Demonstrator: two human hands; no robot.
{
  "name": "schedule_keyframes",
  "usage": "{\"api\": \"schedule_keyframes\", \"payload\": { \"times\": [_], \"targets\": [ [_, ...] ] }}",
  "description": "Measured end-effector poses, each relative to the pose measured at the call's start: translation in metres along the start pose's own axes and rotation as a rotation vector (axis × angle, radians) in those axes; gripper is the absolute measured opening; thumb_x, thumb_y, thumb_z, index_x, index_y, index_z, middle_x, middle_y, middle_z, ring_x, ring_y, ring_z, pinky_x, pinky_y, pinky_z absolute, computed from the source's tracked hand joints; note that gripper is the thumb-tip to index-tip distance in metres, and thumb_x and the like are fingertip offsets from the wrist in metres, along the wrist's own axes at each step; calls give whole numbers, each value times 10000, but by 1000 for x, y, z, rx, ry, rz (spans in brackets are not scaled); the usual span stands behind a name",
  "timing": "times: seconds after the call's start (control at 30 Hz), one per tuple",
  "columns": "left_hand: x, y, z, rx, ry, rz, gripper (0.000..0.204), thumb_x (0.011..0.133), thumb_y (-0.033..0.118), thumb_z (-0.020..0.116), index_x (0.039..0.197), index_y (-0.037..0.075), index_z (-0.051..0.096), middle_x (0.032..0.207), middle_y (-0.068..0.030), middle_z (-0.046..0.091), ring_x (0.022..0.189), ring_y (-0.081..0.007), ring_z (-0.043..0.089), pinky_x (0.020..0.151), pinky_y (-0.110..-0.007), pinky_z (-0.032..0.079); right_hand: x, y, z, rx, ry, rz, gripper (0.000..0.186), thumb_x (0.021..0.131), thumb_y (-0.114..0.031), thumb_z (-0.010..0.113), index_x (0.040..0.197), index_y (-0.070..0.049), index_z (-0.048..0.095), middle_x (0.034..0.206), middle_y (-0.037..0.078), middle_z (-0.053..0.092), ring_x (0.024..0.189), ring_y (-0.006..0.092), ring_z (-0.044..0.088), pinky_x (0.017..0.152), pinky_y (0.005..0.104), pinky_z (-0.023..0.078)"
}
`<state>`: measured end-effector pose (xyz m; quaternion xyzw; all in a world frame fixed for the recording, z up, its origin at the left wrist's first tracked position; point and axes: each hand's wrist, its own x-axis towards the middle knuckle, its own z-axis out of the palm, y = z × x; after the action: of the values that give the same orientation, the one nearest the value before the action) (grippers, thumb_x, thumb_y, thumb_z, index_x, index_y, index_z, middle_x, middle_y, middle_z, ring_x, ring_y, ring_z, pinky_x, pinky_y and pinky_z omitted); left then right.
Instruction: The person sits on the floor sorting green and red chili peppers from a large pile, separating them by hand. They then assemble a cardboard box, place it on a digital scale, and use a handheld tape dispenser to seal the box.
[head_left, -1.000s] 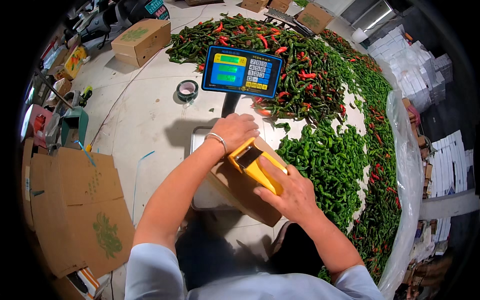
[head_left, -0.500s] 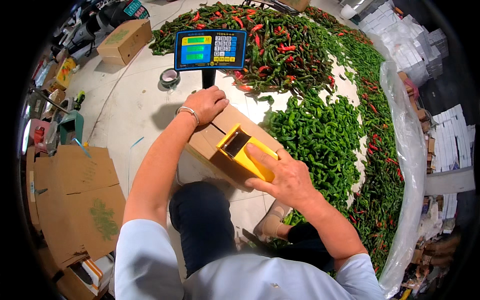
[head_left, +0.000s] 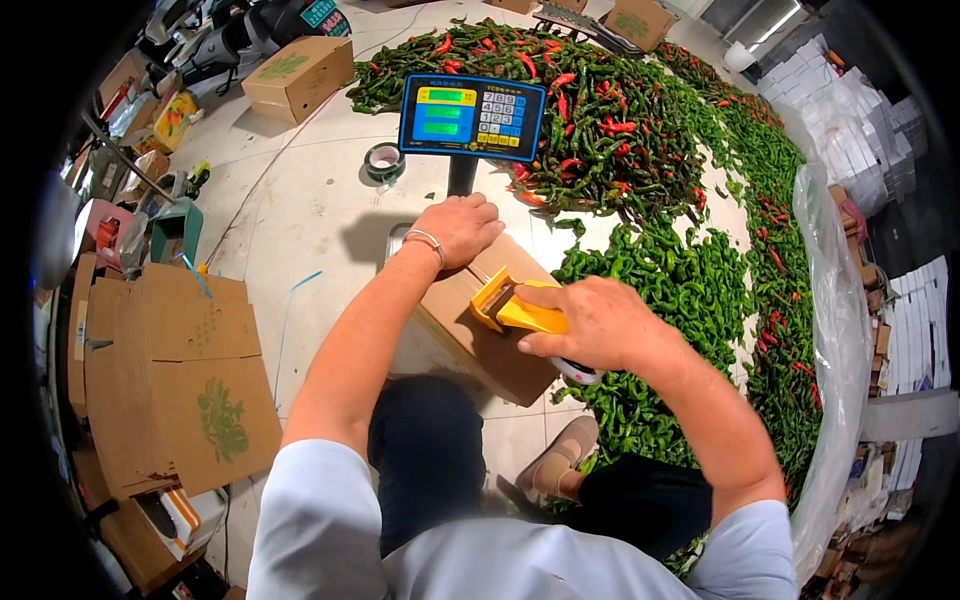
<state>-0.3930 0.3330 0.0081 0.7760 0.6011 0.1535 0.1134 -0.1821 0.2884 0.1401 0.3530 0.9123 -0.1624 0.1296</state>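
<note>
A closed brown cardboard box [head_left: 505, 372] lies in front of me, on the scale's platform. My left hand [head_left: 455, 232] presses on its far left end, fingers together and curled over the edge. In my right hand [head_left: 605, 322] is a yellow tape dispenser [head_left: 530, 312], gripped from above. The dispenser's front end touches the box top near the seam, and its roll side peeks out below my palm. A shiny strip, perhaps tape, runs along the seam between my hands. Just beyond the box stands the scale's blue display [head_left: 472, 118] on a dark post.
Green peppers [head_left: 660, 300] are heaped at the right, with mixed red and green chilies [head_left: 600, 130] behind. Clear plastic sheeting [head_left: 835, 380] edges the pile. A tape roll [head_left: 384, 162] lies on the floor. Flattened cardboard [head_left: 200, 380] stands left; another box [head_left: 298, 78] sits far left.
The view has shifted, so the scene sits further right and lower. My right hand has tilted the tape dispenser on the box top, bringing its roll side into sight. My left hand stays on the box.
</note>
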Motion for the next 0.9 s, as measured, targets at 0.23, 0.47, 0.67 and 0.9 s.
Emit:
{"api": "schedule_keyframes", "payload": {
  "times": [0.23,0.47,0.67,0.9],
  "targets": [
    [3,-19,7,-295,64,-16,263,869,251,384,974,140,598,1067,-49,563,959,-262,556,819,-375,448,70,-41,-51,-307,-450,44,432,696,-441,630,1019,-155,669,831,122,659,768,287,622,706,371,490],
    [0,-7,-10,-169,-35,-66,257,860,244,405,991,136,597,1067,-75,559,963,-285,555,822,-388,456,116,-61,-57,-371,-673,100,369,674,-381,671,906,-95,688,785,86,659,713,231,611,625,369,462],
    [-7,-5,-14,-176,2,-27,259,808,239,486,1021,117,569,1057,-91,559,964,-299,550,818,-396,464,132,-76,-61,-477,-792,49,489,665,-295,720,1121,-147,624,937,108,652,836,229,619,690,342,486],
    [-7,-9,-10,-209,2,-11,255,806,248,499,997,104,584,1059,-112,547,950,-317,549,808,-399,469,141,-108,-63,-706,-834,-132,331,642,-287,678,940,-143,680,810,35,659,805,240,621,688,368,483]
  ]
}}
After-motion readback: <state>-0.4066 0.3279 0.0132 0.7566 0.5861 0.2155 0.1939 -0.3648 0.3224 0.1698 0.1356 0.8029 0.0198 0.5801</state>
